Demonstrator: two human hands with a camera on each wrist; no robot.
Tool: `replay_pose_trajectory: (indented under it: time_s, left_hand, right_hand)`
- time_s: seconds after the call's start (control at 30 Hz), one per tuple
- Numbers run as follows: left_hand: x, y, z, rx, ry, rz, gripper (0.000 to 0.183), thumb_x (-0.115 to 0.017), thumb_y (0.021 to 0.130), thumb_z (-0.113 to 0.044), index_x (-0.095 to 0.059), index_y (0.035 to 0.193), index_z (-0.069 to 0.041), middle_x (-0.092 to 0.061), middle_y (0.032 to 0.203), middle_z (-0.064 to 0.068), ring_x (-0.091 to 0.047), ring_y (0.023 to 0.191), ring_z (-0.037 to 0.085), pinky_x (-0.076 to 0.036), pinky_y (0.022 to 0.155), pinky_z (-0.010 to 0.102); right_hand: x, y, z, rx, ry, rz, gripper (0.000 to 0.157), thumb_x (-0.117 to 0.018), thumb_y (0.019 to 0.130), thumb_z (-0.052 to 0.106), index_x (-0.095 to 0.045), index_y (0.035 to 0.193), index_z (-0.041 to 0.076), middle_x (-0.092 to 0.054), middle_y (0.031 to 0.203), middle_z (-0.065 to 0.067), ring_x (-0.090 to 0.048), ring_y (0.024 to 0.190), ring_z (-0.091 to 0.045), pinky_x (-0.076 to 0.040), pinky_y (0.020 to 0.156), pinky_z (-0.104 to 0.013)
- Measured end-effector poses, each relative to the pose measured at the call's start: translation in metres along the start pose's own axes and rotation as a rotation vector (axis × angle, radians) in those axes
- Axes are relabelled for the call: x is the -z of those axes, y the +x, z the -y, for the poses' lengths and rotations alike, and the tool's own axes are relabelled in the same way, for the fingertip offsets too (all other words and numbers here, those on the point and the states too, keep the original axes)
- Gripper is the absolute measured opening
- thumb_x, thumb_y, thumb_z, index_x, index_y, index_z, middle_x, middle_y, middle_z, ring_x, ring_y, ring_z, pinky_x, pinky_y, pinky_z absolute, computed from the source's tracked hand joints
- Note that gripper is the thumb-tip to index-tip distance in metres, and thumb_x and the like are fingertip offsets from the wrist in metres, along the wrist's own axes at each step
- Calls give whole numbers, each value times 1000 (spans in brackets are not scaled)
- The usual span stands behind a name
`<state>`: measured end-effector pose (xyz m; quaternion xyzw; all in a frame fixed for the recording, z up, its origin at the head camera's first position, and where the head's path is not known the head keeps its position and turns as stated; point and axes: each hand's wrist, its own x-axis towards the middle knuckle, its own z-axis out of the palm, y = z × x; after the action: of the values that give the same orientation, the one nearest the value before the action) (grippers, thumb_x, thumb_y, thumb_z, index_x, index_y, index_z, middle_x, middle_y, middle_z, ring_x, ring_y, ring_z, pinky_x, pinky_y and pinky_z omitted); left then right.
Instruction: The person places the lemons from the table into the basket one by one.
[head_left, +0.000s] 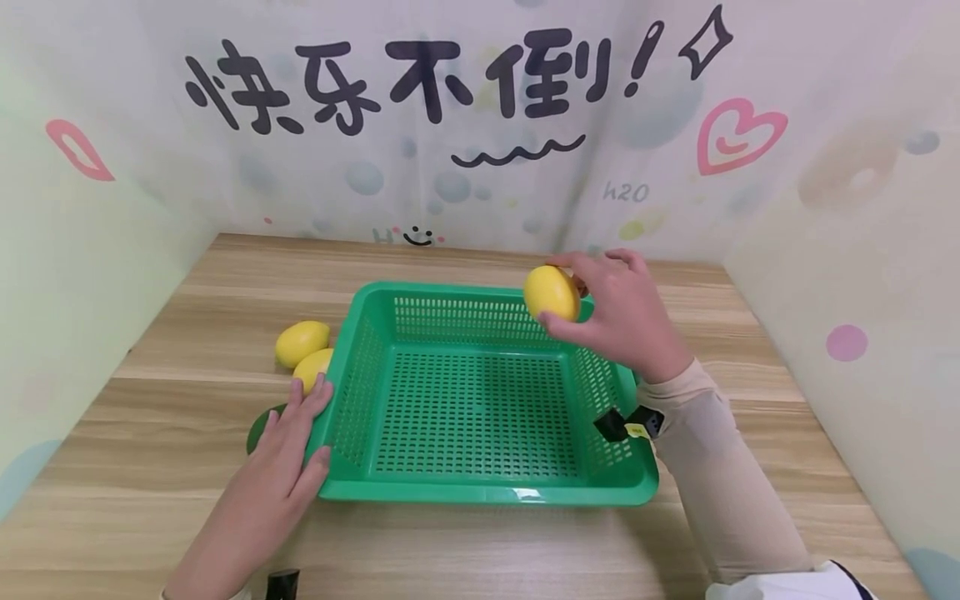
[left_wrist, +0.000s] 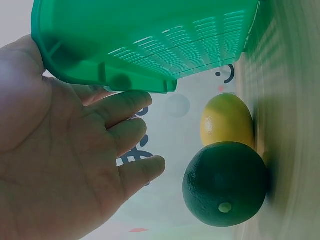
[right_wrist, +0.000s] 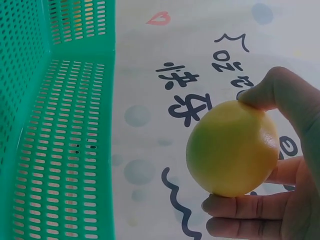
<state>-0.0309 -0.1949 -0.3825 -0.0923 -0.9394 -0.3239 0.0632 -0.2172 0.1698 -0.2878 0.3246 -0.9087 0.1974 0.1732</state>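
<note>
My right hand (head_left: 622, 312) pinches a yellow lemon (head_left: 551, 293) between thumb and fingers, above the back right part of a green plastic basket (head_left: 487, 492). In the right wrist view the same lemon (right_wrist: 232, 150) is held clear of the basket's rim. Along the basket's left rim lies my left hand (head_left: 273, 479), touching it with fingers extended. Two more lemons sit on the table left of the basket, one lemon (head_left: 302, 343) behind the other lemon (head_left: 313, 367). Partly hidden under the left hand is a dark green round fruit (left_wrist: 225, 185).
The basket stands on a wood-grain table (head_left: 172, 392), and its perforated floor (head_left: 480, 412) shows. A printed cloth (head_left: 322, 192) hangs at the back, with pale walls on both sides. A small black wrist camera (head_left: 630, 423) is strapped to the right sleeve.
</note>
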Motion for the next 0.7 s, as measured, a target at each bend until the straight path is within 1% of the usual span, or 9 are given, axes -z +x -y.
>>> replay_pose_trajectory:
  time_s: [0.13,0.33,0.53,0.7]
  left_hand:
    - [0,0,0,0,-2,0,64,-47,108,-17,-19,166,-13,-20,170,8,-8,158,29,-5,128,48]
    - [-1,0,0,-6,1,-7,64,-47,108,-17,-19,166,-13,-21,170,8,-8,158,29,-5,128,45]
    - [-1,0,0,5,-7,1,64,-47,109,-19,-19,166,-14,-20,170,7,-7,158,28,-5,128,48]
    - [-1,0,1,-12,0,-8,64,-48,108,-17,-19,166,-13,-21,170,8,-8,158,29,-6,128,46]
  right_hand:
    - [-2,2,2,3,-2,-2,56,-75,83,42,-67,127,8,-70,87,-3,-62,82,-21,-32,108,-57]
    - [-4,6,6,27,-8,-7,55,-75,83,42,-67,124,7,-71,88,-4,-62,82,-22,-33,108,-57]
    - [-5,9,10,35,-18,4,55,-73,82,43,-67,123,6,-71,87,-4,-62,82,-22,-33,107,-56]
    - [-6,12,13,38,-37,14,56,-73,82,45,-67,123,6,-71,90,-3,-62,83,-22,-32,107,-55]
